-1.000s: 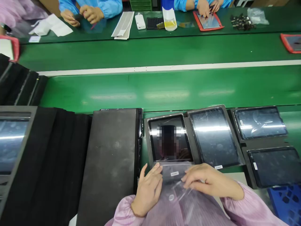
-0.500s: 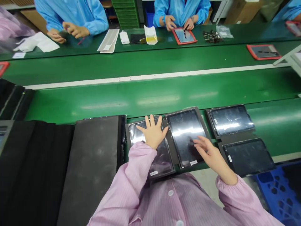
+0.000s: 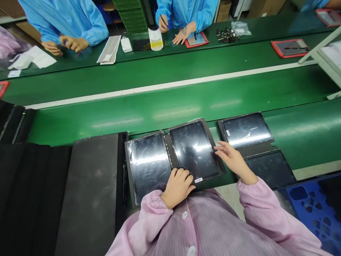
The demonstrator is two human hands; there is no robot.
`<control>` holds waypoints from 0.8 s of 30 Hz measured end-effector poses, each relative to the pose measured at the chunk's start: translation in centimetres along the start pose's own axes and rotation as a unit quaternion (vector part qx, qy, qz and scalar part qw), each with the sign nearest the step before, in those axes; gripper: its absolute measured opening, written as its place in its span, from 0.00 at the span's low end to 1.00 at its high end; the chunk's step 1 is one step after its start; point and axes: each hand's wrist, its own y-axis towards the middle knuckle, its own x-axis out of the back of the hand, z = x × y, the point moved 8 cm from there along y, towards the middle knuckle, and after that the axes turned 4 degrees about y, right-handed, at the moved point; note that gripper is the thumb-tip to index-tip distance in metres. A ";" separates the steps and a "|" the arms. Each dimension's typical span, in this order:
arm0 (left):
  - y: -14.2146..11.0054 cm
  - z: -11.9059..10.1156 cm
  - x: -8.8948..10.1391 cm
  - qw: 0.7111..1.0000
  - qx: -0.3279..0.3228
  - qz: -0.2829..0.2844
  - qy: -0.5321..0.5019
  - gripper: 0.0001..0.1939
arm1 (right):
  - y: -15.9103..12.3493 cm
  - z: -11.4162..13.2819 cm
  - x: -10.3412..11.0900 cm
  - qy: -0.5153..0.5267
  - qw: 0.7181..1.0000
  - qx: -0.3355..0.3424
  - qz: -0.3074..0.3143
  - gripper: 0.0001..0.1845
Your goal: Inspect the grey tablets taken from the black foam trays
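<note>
Two dark tablet screens lie side by side in a black tray [image 3: 174, 156]: a left tablet [image 3: 149, 160] and a right tablet [image 3: 193, 149] with a small white label. My left hand [image 3: 179, 186] is closed at the tray's near edge, between the two tablets, its fingers bent over the edge; the fingertips are partly hidden. My right hand [image 3: 234, 161] is open beside the tray's right edge, fingers stretched out and fingertips at or very near the edge. Right of it lies a second tray with an upper tablet [image 3: 246, 129] and a lower tablet [image 3: 269, 170].
A stack of black trays [image 3: 89, 185] stands on the left. The green conveyor [image 3: 160, 106] runs across behind. A blue crate [image 3: 306, 199] is at lower right. Co-workers in blue sleeves [image 3: 93, 25] sit opposite, near a red-framed tablet [image 3: 290, 48].
My left hand has slid from the left tablet's upper part down to the tray's near edge, its spread fingers now bent. My right hand has moved from over the right tablet to the tray's right edge.
</note>
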 end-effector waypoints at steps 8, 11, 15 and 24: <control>1.2 -0.1 0.2 0.999 0.008 -0.045 -0.014 0.11 | 10.6 4.8 -1.9 -0.174 0.979 0.104 -0.020 0.14; 0.4 0.0 0.6 0.996 0.047 -0.076 -0.028 0.10 | 13.9 5.8 -3.5 -0.189 0.974 0.124 0.005 0.09; -0.2 1.1 0.6 0.981 0.126 -0.106 -0.107 0.09 | 13.6 6.7 -4.6 -0.200 0.965 0.167 0.026 0.07; -3.3 6.8 -1.8 0.743 0.417 -0.074 -0.519 0.12 | -5.7 8.7 -3.9 0.094 0.814 0.342 0.460 0.16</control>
